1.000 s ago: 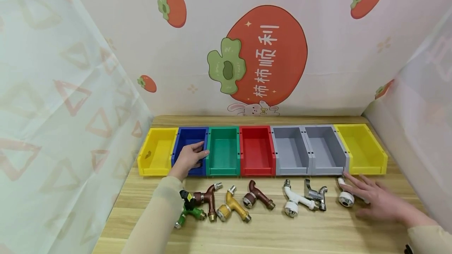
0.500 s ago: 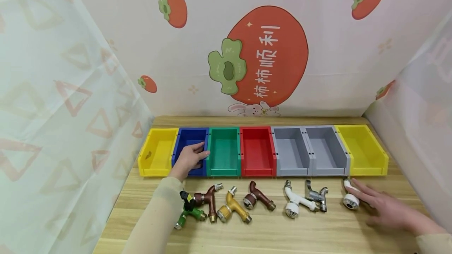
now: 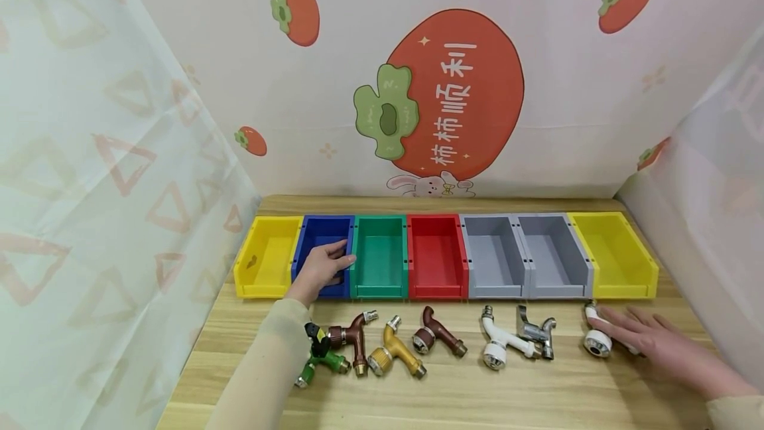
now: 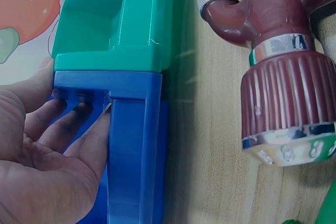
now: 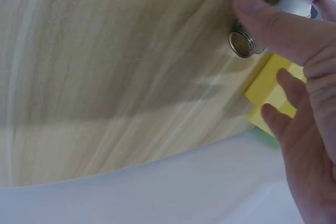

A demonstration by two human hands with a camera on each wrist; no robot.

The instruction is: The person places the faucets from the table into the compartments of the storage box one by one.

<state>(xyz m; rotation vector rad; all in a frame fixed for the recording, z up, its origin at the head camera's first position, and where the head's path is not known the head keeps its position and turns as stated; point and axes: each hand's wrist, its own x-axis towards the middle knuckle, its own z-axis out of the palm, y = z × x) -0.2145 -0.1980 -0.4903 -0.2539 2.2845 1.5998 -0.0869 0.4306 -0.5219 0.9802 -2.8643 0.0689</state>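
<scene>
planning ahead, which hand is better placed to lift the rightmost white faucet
Probably the right hand: it reaches over that white faucet. The left hand, well away, pinches adjoining walls of the blue bin and green bin.

The head view is bright and evenly lit, with soft shadows on the worktop (image 3: 477, 403) beneath the taps (image 3: 501, 337) and right hand (image 3: 662, 344), and a pale, washed-out left wall (image 3: 119, 217). The left wrist view is sharper, white glints marking the brown tap (image 4: 286, 87). The right wrist view is dimmer, hazy, broadly shadowed, its worktop edge bowed.
</scene>
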